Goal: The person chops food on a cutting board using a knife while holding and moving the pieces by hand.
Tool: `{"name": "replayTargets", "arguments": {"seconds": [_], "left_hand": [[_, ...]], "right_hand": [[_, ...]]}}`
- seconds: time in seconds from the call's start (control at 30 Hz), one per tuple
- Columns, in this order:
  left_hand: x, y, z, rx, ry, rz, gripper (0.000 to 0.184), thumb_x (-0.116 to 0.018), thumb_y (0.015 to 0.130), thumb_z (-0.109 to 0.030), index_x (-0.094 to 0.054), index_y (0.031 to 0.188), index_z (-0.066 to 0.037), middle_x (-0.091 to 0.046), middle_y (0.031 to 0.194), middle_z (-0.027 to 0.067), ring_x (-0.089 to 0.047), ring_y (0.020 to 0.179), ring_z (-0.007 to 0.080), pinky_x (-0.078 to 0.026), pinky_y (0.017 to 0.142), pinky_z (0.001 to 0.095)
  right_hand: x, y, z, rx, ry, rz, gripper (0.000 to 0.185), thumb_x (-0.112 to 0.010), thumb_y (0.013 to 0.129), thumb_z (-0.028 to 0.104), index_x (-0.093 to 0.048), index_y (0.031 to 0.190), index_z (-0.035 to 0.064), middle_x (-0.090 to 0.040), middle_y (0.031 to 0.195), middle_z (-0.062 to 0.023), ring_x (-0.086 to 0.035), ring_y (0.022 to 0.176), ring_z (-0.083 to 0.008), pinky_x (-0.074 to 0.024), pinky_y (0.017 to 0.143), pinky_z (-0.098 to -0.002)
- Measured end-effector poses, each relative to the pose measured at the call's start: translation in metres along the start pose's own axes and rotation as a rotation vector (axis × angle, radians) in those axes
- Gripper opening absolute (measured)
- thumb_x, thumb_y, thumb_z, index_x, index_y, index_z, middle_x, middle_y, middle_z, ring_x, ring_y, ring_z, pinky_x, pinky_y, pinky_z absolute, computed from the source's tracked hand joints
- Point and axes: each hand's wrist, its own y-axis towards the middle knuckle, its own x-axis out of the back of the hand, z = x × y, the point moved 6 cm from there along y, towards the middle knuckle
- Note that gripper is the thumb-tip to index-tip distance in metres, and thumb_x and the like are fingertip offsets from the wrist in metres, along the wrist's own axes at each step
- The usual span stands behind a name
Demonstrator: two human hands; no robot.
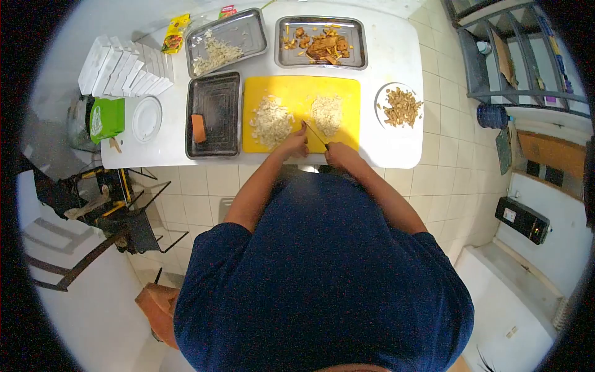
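My right hand [339, 154] is wrapped round the handle of a knife [317, 134] at the near edge of a yellow cutting board [300, 87]. The blade slants up and to the left. My left hand [295, 144] has its fingers drawn together beside the blade's tip; whatever they hold is too small to make out. Two heaps of pale chopped food lie on the board: a larger heap [271, 121] by my left hand and a smaller heap [326, 114] beyond the knife.
Left of the board, a dark tray [214, 80] holds an orange block [198, 128]. Behind stand a tray [255, 22] of pale pieces and a tray [285, 59] of browned food. A plate [380, 99] of brown pieces is right; white boxes [118, 68] and an upturned-looking lid [147, 118] are left.
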Motion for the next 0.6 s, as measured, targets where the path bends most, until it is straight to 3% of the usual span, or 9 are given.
{"name": "replayTargets", "arguments": {"seconds": [0.07, 0.2, 0.27, 0.37, 0.43, 0.6], "left_hand": [[0.0, -0.004, -0.004, -0.018, -0.022, 0.005, 0.059, -0.068, 0.07, -0.005, -0.049, 0.125, 0.0, -0.064, 0.072, 0.0103, -0.063, 0.06, 0.0174, -0.052, 0.058, 0.033], [0.005, 0.032, 0.02, -0.225, 0.222, -0.072, 0.052, -0.067, 0.069, -0.009, -0.054, 0.118, 0.003, -0.065, 0.082, 0.0147, -0.063, 0.06, 0.0207, -0.053, 0.063, 0.0334], [0.005, 0.039, 0.022, -0.256, 0.26, -0.068, 0.049, -0.065, 0.071, -0.009, -0.055, 0.117, 0.003, -0.065, 0.086, 0.017, -0.063, 0.06, 0.0217, -0.053, 0.064, 0.0341], [0.003, 0.023, 0.012, -0.196, 0.134, -0.037, 0.041, -0.057, 0.079, -0.01, -0.053, 0.119, 0.0, -0.063, 0.085, 0.019, -0.062, 0.059, 0.0227, -0.053, 0.06, 0.0366], [-0.004, -0.007, -0.005, -0.072, -0.136, -0.072, 0.034, -0.052, 0.087, -0.014, -0.053, 0.119, -0.003, -0.062, 0.079, 0.0187, -0.061, 0.057, 0.0233, -0.052, 0.056, 0.0379], [-0.007, -0.009, -0.006, -0.06, -0.15, -0.086, 0.031, -0.043, 0.095, -0.024, -0.051, 0.119, -0.006, -0.06, 0.069, 0.017, -0.059, 0.052, 0.023, -0.05, 0.05, 0.038]], "right_hand": [[-0.003, -0.001, -0.001, 0.004, -0.013, -0.013, 0.033, -0.045, 0.089, 0.026, -0.061, 0.098, -0.0021, -0.065, 0.094, -0.0258, -0.064, 0.089, -0.0411, -0.0494, 0.079, -0.051], [-0.014, 0.008, -0.009, -0.026, -0.047, -0.061, 0.03, -0.048, 0.088, 0.025, -0.062, 0.099, 0.0018, -0.066, 0.098, -0.022, -0.065, 0.091, -0.0382, -0.0519, 0.077, -0.0502], [-0.021, 0.014, -0.017, -0.031, -0.012, -0.073, 0.033, -0.045, 0.091, 0.027, -0.059, 0.102, -0.0002, -0.065, 0.097, -0.0248, -0.064, 0.091, -0.0403, -0.0499, 0.079, -0.0504], [-0.025, 0.023, -0.02, 0.009, 0.044, -0.064, 0.036, -0.044, 0.091, 0.029, -0.058, 0.104, -0.0016, -0.064, 0.097, -0.027, -0.062, 0.093, -0.0418, -0.0486, 0.081, -0.0504], [-0.019, 0.021, -0.014, 0.038, 0.064, -0.031, 0.037, -0.045, 0.091, 0.029, -0.059, 0.105, -0.0022, -0.064, 0.098, -0.0277, -0.062, 0.094, -0.0422, -0.0482, 0.083, -0.0502], [-0.006, 0.013, -0.014, 0.006, 0.028, 0.013, 0.036, -0.049, 0.088, 0.03, -0.063, 0.104, 0.0014, -0.065, 0.101, -0.024, -0.063, 0.094, -0.0409, -0.0496, 0.083, -0.0504]]}}
